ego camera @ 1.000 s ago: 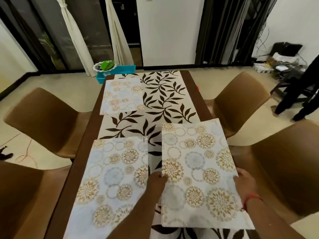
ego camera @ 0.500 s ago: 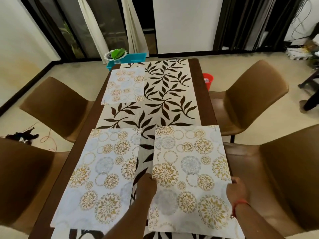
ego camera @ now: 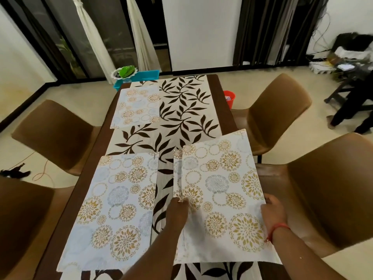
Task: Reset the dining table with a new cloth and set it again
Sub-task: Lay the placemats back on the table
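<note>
A small printed mark at the near-left placemat's (ego camera: 113, 207) far right corner is too small to read. The left hand (ego camera: 178, 211) pinches the left edge of the near-right placemat (ego camera: 220, 199); the right hand (ego camera: 272, 213) grips its right edge, overhanging the table's (ego camera: 226, 110) right edge.
</note>
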`<move>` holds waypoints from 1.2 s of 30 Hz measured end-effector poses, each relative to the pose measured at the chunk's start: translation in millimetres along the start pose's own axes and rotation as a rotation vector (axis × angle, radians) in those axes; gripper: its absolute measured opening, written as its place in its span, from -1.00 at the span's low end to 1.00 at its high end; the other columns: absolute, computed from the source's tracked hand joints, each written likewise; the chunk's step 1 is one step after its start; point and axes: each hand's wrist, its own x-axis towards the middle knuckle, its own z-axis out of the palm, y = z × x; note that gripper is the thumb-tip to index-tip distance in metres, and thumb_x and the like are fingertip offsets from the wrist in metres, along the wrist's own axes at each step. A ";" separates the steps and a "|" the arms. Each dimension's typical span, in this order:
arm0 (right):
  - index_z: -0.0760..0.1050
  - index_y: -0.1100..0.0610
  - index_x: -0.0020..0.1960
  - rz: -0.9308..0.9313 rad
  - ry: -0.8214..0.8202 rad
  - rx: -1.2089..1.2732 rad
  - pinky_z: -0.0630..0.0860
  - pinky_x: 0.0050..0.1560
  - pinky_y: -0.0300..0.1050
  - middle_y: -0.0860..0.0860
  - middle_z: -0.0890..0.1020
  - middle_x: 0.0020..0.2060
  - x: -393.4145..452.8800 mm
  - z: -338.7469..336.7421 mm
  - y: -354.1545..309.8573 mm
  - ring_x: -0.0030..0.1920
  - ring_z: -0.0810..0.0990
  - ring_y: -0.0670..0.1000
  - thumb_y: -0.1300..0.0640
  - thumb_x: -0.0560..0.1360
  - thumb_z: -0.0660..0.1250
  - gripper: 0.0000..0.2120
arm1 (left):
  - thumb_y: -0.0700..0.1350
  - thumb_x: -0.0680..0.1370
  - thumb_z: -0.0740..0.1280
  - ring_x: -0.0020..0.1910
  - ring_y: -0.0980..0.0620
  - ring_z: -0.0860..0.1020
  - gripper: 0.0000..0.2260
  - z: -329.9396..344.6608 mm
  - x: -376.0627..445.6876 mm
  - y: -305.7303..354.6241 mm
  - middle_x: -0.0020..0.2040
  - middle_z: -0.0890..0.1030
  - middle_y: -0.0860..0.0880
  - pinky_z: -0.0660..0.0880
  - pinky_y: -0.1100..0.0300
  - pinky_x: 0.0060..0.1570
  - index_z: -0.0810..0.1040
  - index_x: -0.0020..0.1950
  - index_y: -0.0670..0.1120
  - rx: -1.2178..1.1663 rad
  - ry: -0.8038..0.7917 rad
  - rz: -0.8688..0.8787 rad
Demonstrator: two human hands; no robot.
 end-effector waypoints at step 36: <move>0.59 0.00 0.14 -0.237 0.565 0.279 0.52 0.02 -0.10 -0.03 0.68 0.00 104.6 -676.9 106.8 0.01 0.62 0.03 0.31 0.54 0.23 -0.69 | -0.12 0.67 0.25 0.08 -0.07 0.55 -0.81 486.0 -366.5 407.5 0.08 0.59 -0.03 0.50 0.03 0.07 0.49 0.27 -0.07 -0.293 -0.366 0.583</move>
